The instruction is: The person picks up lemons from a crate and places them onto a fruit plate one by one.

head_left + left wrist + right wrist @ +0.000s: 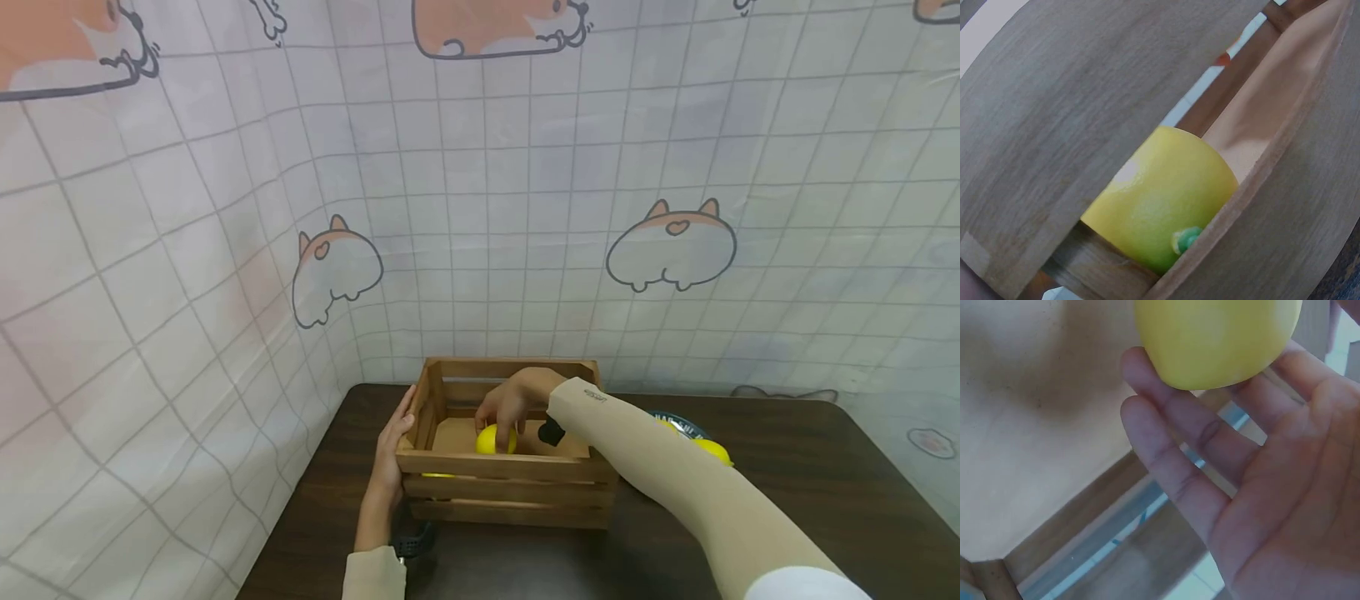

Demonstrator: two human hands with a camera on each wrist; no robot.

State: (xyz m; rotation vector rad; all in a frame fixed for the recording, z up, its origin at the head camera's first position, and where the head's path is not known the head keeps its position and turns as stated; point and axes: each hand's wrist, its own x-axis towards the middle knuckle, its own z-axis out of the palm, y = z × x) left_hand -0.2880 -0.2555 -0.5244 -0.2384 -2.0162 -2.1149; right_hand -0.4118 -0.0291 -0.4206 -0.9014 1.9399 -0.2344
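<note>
A slatted wooden crate stands on the dark table. My right hand reaches down into it and holds a yellow lemon over the crate floor. In the right wrist view the fingers bend around this lemon. Flat against the crate's left end, my left hand has its fingers extended along the outside. Through the slats, the left wrist view shows another lemon with a green stem end, lying in the crate; only a yellow strip of it appears in the head view.
Right of the crate, partly behind my right sleeve, are a dark plate with lettering and a lemon. A patterned curtain hangs behind the table and along its left side.
</note>
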